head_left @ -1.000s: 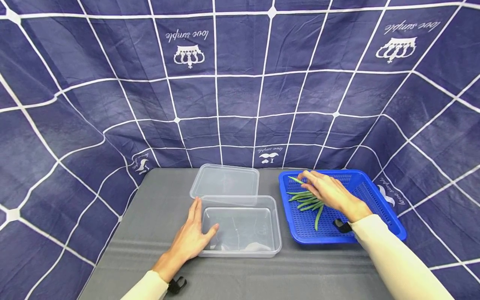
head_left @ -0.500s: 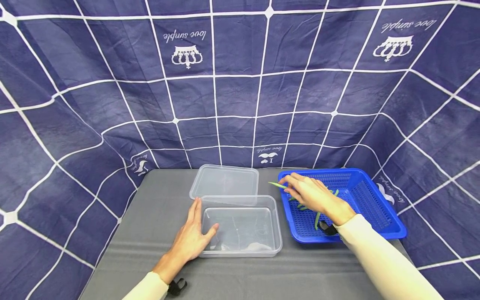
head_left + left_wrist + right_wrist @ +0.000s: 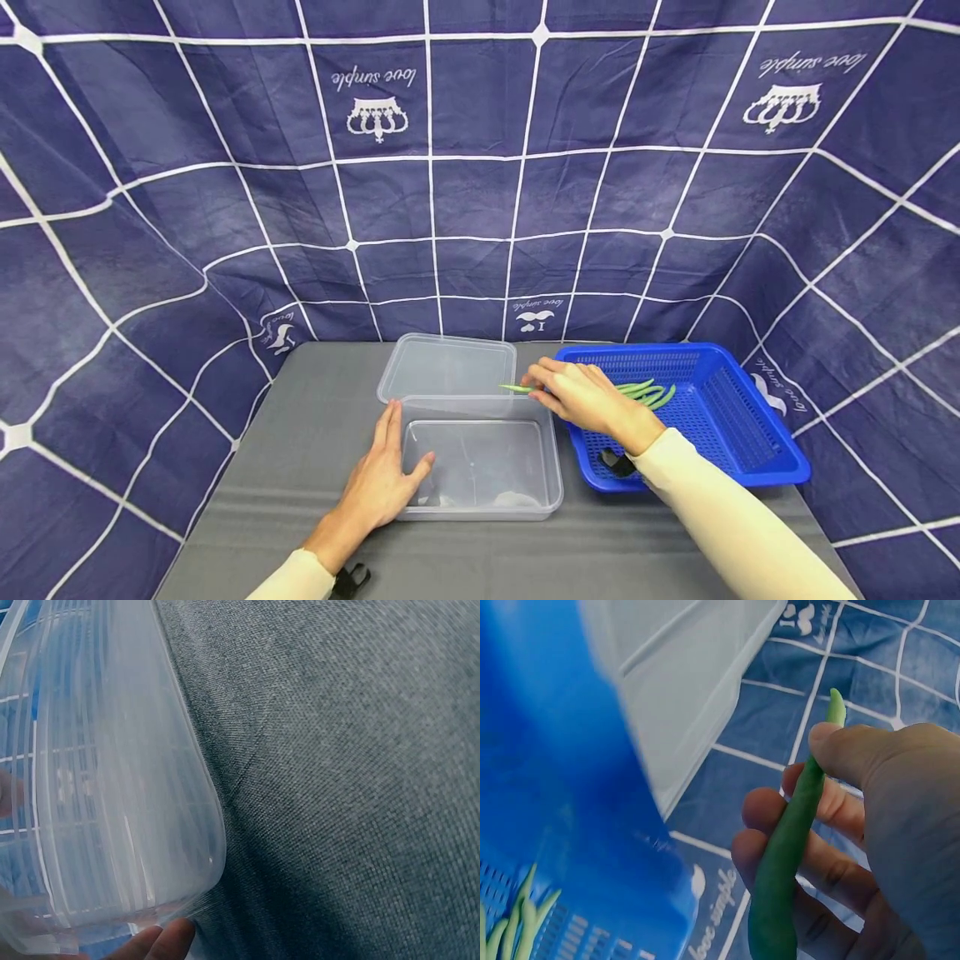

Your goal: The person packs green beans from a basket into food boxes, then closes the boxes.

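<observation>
A green bean (image 3: 787,855) is pinched between the thumb and fingers of my right hand (image 3: 581,396). In the head view its tip points left, over the right back corner of a clear plastic container (image 3: 480,462). My left hand (image 3: 382,479) rests at the container's left side, fingers straight along the wall and thumb over the rim. Fingertips (image 3: 174,939) of that hand show at the container's corner in the left wrist view. More green beans (image 3: 648,393) lie in a blue basket (image 3: 750,417) on the right, partly hidden by my right hand and forearm.
A clear plastic lid (image 3: 450,367) lies behind the container, partly overlapped by its back rim. Grey cloth (image 3: 300,417) covers the table. A blue patterned curtain (image 3: 480,192) with white lines encloses the back and sides.
My right hand has moved left out of the blue basket, carrying the green bean to the container's back right corner. My left hand has stayed at the container.
</observation>
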`<act>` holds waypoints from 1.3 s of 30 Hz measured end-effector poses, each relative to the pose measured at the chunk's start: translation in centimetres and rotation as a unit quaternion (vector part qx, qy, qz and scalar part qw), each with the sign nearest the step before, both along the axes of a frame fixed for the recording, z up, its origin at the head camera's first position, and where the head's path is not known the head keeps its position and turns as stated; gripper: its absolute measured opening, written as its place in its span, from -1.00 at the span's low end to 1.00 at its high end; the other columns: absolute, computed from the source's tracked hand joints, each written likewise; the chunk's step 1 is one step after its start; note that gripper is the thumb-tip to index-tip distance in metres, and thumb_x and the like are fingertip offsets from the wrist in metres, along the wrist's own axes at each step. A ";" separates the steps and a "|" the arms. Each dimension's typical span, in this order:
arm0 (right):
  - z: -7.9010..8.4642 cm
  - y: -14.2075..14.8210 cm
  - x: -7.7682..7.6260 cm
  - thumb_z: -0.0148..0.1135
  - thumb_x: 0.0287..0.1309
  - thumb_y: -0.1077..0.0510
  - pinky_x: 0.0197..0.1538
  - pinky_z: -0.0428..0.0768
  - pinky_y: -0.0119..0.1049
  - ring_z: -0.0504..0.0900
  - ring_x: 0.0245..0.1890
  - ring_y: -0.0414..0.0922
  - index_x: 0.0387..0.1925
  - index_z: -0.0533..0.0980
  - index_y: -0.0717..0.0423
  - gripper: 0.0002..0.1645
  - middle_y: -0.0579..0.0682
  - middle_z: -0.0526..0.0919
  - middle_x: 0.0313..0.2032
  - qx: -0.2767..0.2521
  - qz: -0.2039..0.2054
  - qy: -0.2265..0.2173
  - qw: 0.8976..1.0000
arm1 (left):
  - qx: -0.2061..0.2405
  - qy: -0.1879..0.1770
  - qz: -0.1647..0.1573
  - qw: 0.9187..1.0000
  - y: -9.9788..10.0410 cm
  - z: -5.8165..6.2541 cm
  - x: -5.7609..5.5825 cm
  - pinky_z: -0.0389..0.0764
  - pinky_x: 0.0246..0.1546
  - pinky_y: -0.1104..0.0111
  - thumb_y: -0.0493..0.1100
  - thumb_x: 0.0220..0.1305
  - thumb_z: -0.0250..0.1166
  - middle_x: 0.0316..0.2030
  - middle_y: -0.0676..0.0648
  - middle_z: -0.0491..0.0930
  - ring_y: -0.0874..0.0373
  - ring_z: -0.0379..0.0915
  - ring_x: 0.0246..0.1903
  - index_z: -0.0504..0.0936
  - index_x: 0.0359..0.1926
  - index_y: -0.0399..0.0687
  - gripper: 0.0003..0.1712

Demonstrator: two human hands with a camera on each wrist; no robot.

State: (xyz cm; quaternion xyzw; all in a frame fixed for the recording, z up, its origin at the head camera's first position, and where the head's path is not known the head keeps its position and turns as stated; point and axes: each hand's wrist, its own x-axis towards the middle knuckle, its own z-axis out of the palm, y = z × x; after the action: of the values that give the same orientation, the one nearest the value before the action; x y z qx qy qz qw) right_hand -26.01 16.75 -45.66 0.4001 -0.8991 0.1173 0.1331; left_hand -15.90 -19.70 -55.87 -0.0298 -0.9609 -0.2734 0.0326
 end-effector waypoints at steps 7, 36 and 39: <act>-0.6 -2.4 -0.2 0.54 0.57 0.06 -0.49 0.51 -0.40 0.67 -0.44 -0.32 0.09 0.78 -0.17 -0.84 -0.16 0.76 -0.15 0.012 0.024 -0.020 0.999 | -0.006 -0.008 0.000 1.000 0.3 0.0 0.5 0.75 0.23 -0.32 0.23 0.59 0.46 0.91 -0.18 -0.05 -0.51 0.77 0.26 -0.09 0.92 -0.20 0.29; -3.0 -9.0 -2.4 0.51 0.61 -0.10 -0.43 0.67 -0.25 0.80 -0.32 -0.20 0.26 0.80 -0.29 -0.70 -0.15 0.77 -0.09 0.084 0.024 -0.015 0.996 | -0.008 -0.009 0.001 1.000 0.1 0.3 -0.1 0.74 0.26 -0.31 0.23 0.59 0.43 0.92 -0.16 -0.06 -0.46 0.75 0.32 -0.11 0.93 -0.17 0.28; -2.8 -8.4 -2.2 0.52 0.61 -0.09 -0.46 0.64 -0.27 0.80 -0.33 -0.19 0.26 0.80 -0.25 -0.69 -0.14 0.78 -0.09 0.079 0.016 -0.009 0.997 | -0.010 -0.011 -0.001 1.000 0.1 0.3 0.0 0.74 0.25 -0.32 0.23 0.60 0.43 0.92 -0.17 -0.07 -0.45 0.75 0.33 -0.12 0.93 -0.17 0.28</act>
State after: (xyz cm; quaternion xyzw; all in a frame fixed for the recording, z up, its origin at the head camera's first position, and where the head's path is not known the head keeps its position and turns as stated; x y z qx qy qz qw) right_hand -28.23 8.34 -48.45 0.4231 -0.9001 0.0518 0.0907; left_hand -15.93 -19.60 -55.54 -0.0278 -0.9638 -0.2644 0.0216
